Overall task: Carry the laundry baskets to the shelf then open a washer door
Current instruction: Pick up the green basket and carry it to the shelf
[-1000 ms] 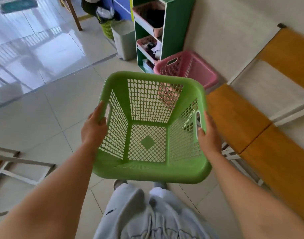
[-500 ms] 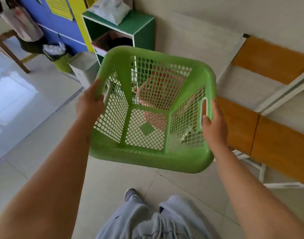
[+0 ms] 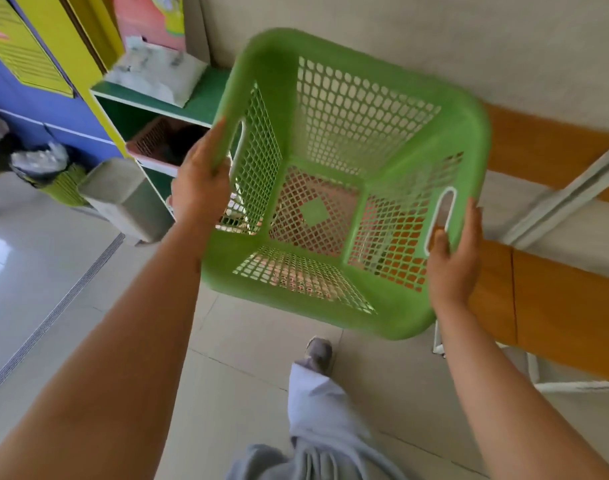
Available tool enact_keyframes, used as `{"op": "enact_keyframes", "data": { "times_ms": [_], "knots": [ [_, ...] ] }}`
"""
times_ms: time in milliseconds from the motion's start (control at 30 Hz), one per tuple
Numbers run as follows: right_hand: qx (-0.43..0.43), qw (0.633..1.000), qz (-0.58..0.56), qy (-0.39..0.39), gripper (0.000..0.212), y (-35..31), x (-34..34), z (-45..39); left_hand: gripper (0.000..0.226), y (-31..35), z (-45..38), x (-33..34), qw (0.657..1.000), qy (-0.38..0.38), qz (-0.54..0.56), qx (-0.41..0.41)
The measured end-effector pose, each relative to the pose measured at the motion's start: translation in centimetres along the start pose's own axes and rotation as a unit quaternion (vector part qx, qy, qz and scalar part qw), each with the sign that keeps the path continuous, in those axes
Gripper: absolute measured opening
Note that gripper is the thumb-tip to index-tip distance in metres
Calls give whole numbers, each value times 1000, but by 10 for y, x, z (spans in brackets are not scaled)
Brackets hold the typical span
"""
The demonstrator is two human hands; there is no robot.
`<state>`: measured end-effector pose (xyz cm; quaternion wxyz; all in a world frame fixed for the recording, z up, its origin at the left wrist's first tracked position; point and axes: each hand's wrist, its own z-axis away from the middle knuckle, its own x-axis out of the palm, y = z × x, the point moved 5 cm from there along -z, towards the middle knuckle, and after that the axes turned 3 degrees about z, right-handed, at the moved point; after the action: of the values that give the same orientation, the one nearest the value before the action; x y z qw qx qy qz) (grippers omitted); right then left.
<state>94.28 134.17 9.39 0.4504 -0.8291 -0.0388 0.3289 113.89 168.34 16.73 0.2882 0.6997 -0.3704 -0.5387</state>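
One green basket (image 3: 348, 188) between two hands: left hand (image 3: 199, 188); right hand (image 3: 453, 261)

Green shelf (image 3: 206, 102) against the wall, white crumpled bag (image 3: 157, 72) lying on its top, pink basket (image 3: 164, 143) in the compartment below, tiled floor (image 3: 247, 368), grey bin (image 3: 126, 199) standing just beside the shelf

I can't read any text from here. The yellow-green poster with dark lines (image 3: 26, 53) on the blue wall panel (image 3: 54, 109) carries rows of print, all too blurred to make out. The pink and green poster (image 3: 150, 19) above the green shelf unit (image 3: 206, 98) shows no legible words either.
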Motion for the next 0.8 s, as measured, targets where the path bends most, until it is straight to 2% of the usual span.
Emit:
{"op": "enact_keyframes", "data": {
  "times_ms": [267,567,800],
  "knots": [
    [58,995,59,-51,60,48,85,-70,62,-45,-97,107,992,-90,-92,-18],
    [110,978,144,-100,61,99,164,-92,60,-125,-144,188,979,-151,-112,-73],
    [158,955,217,-125,62,142,214,-95,57,-185,-173,260,964,-211,-139,-80]
  ]
}}
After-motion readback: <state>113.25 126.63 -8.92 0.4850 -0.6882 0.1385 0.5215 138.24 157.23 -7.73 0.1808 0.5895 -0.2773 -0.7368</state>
